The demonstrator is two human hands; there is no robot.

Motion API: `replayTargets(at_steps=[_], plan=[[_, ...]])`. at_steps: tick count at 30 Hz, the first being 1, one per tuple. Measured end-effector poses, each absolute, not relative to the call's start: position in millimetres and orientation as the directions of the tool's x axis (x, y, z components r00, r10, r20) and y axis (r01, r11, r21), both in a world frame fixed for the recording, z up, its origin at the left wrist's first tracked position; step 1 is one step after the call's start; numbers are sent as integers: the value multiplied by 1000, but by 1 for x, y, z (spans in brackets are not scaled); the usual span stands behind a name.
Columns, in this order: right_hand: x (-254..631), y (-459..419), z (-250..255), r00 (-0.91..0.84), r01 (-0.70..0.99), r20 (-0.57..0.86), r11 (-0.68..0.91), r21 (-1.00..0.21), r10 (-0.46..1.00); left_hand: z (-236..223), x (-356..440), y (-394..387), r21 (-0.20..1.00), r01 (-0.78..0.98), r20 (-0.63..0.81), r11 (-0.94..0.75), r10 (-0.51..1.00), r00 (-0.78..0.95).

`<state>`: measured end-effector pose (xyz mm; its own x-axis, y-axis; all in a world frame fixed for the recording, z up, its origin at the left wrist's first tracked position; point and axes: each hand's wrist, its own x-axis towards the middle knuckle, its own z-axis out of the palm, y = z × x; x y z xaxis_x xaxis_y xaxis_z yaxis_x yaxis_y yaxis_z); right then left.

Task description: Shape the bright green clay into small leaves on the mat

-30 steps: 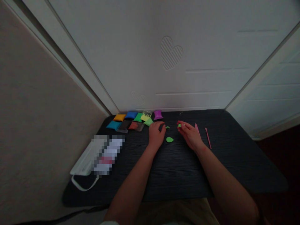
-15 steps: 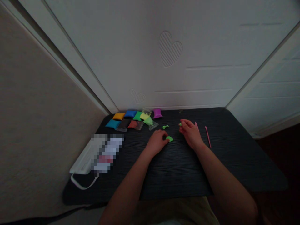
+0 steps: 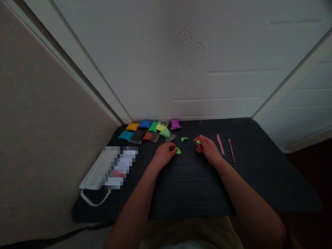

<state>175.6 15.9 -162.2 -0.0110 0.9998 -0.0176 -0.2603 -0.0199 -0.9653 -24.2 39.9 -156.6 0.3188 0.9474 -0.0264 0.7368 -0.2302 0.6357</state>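
Observation:
My left hand [image 3: 164, 154] rests on the black table [image 3: 197, 186], fingers pinched on a flat green clay piece [image 3: 177, 150] at its right side. My right hand [image 3: 208, 148] is curled around a small green clay bit [image 3: 198, 141] held at the fingertips. Another small green clay scrap [image 3: 184, 139] lies on the table between and just beyond the two hands.
Several coloured clay packets [image 3: 147, 130] and a purple one [image 3: 175, 123] lie at the table's back left. Two pink modelling tools [image 3: 220, 144] [image 3: 231, 150] lie right of my right hand. A white pouch with a blurred label [image 3: 103, 173] sits at the left edge. White panelled doors stand behind.
My left hand drew back from the packets, reached the flat green piece and has pulled it leftward. My right hand shifted slightly left, uncovering the wider pink tool.

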Motion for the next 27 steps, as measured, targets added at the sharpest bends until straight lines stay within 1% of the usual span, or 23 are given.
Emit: replayTargets(at_steps=[2,4,6,8,10,12,14,15,16,17,18,19,20,21,22,23,24,25,27], plan=[[176,15,-160,1,-229,-9,-9,-973,1000,-157,-23,39,595,757,22,-268,948,318],[177,15,-159,11,-184,7,9,-983,1000,-156,-23,39,588,760,62,-277,952,298],[178,15,-159,18,-155,19,22,-988,1000,-152,-23,38,613,746,113,-260,963,243],[179,15,-159,10,-122,26,28,-992,1000,-149,-17,35,685,691,144,-231,973,183],[180,15,-159,-1,-73,46,45,-996,999,-147,-3,28,812,557,103,-175,982,158],[180,15,-159,-13,-38,76,75,-996,997,-149,20,20,941,334,-14,-50,982,188],[181,14,-159,4,-30,103,103,-994,995,-154,47,13,989,112,-117,95,971,209],[182,14,-160,24,-22,112,113,-993,993,-156,58,11,988,44,-155,149,965,211],[183,14,-161,47,-11,120,121,-993,992,-157,68,10,983,13,-180,181,963,201],[184,15,-161,75,4,130,130,-992,989,-157,73,9,984,29,-180,178,965,190],[185,16,-162,104,19,142,141,-990,984,-156,75,9,987,93,-143,129,974,173],[186,17,-164,131,28,155,153,-988,979,-154,72,9,981,191,-66,34,984,165],[187,18,-165,157,31,166,163,-986,974,-152,65,9,945,303,69,-121,982,176],[187,19,-166,179,32,172,169,-985,969,-149,55,10,869,418,197,-265,960,201],[187,19,-167,196,32,174,171,-985,965,-148,42,11,775,523,272,-355,934,231],[187,20,-167,201,35,172,169,-985,964,-147,28,12,688,616,298,-384,923,243],[187,20,-167,196,42,171,166,-985,966,-148,14,14,616,695,286,-370,928,240],[186,20,-166,183,55,171,164,-985,968,-150,1,15,561,758,254,-332,941,224],[184,18,-163,151,104,180,166,-981,972,-155,-18,16,486,823,213,-294,953,215]])
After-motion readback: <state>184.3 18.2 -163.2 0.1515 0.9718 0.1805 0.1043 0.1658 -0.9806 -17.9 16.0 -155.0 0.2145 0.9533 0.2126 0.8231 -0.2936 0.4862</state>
